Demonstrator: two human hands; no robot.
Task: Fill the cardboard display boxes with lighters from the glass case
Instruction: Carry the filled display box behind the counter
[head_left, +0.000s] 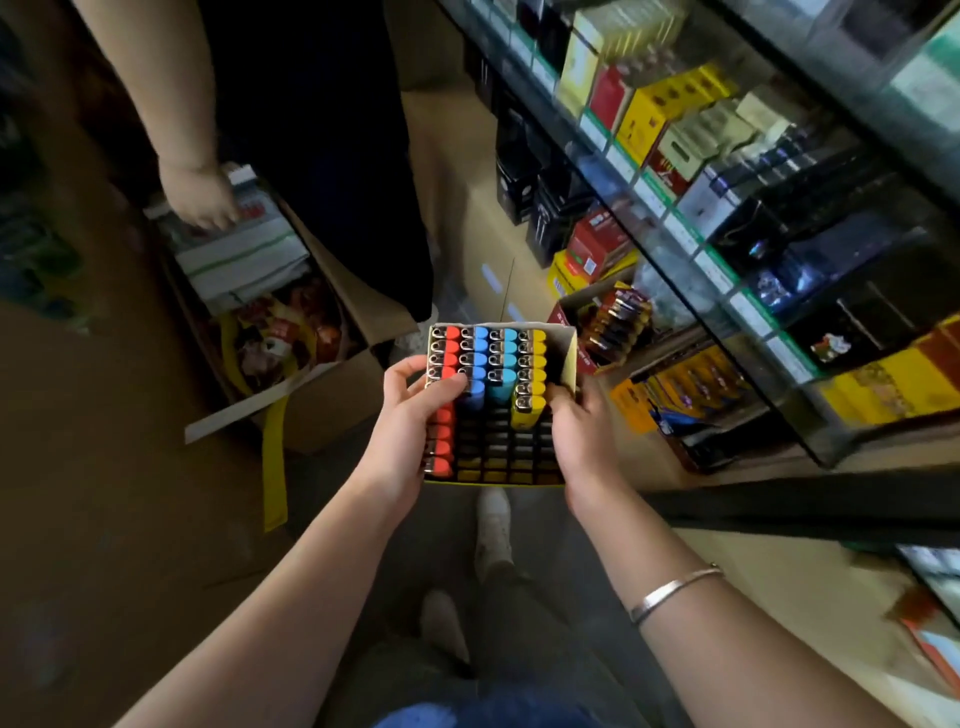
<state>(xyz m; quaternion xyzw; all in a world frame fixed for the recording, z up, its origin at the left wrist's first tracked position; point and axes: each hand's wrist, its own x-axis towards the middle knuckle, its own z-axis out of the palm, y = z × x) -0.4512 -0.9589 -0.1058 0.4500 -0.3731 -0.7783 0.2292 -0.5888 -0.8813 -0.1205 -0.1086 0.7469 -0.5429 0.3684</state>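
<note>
A cardboard display box (567, 349) hangs in front of me, held between both hands. Rows of lighters (496, 364) stand in it: red on the left, then blue, light blue and yellow; the near slots of its grid are dark and empty. My left hand (410, 415) grips the box's left side, thumb and fingertips lying over the red lighters. My right hand (582, 431) grips the right side beside the yellow row. The glass case (727, 270) rises to my right, with more lighter trays (618, 317) on its low shelf.
Another person stands at the upper left, a hand (200, 200) on packs in an open carton (270, 322) on the floor. Shelves of cigarette packs (670, 119) fill the case. My shoes (493, 525) are below on the dark floor.
</note>
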